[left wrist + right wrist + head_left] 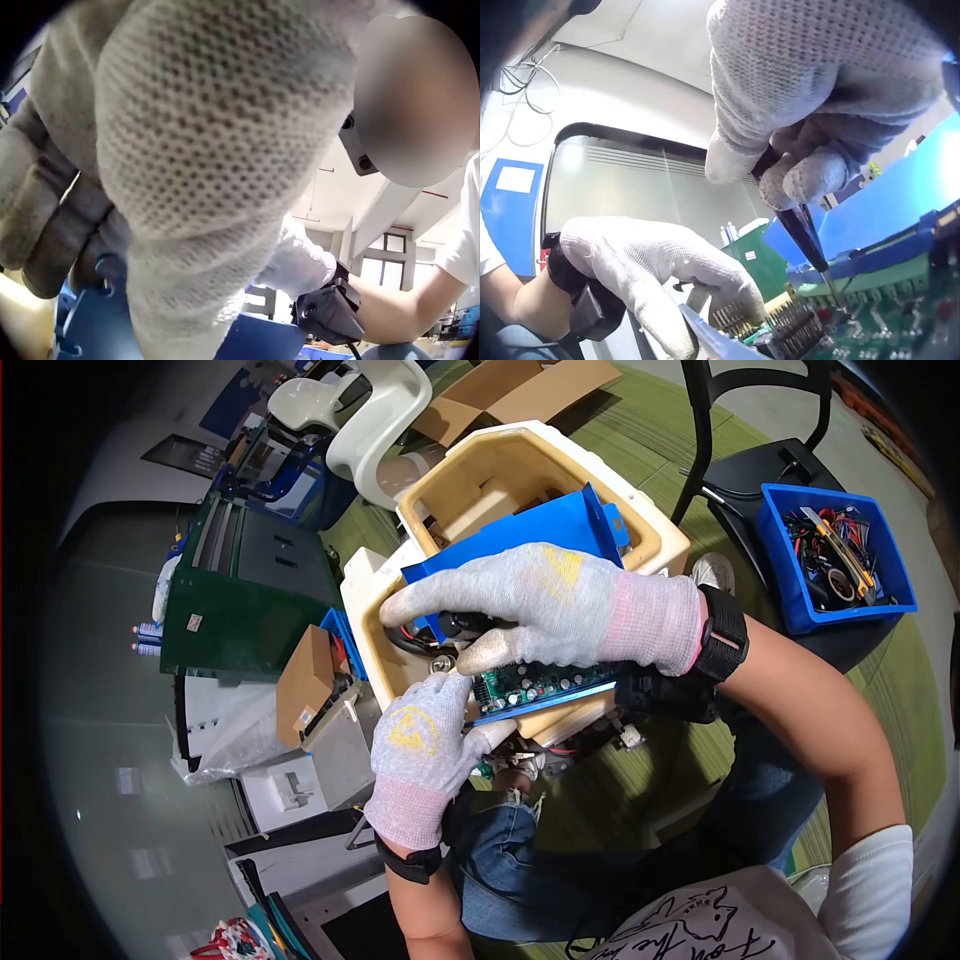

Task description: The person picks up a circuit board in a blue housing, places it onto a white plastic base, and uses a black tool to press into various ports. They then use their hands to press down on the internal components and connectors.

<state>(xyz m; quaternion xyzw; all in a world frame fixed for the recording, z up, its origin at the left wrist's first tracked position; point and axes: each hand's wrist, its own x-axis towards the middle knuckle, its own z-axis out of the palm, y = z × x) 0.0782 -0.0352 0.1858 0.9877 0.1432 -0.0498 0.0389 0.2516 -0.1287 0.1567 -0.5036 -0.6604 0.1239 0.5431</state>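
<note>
Head view: a cream tub (pixel 450 490) is standing open in front of a person in jeans (pixel 500 860).
Circuit board (pixel 565 678): the green board is lying at the tub's near side, with a blue edge strip (pixel 550 705) running along its near border.
Right hand (pixel 540 600): thumb and fingers are pinching a dark-handled tool (pixel 787 217); its metal tip is pointing down at the board by a green terminal row (pixel 885 289), though whether it is touching I cannot tell.
Left hand (pixel 415 745): thumb and fingers are clamping the blue edge strip, near some connector pins (pixel 795 319).
Blue panel (pixel 540 530): it is slanting up behind the right hand.
Black chair (pixel 745 475): its seat is bearing a blue box (pixel 830 620) of tools.
</note>
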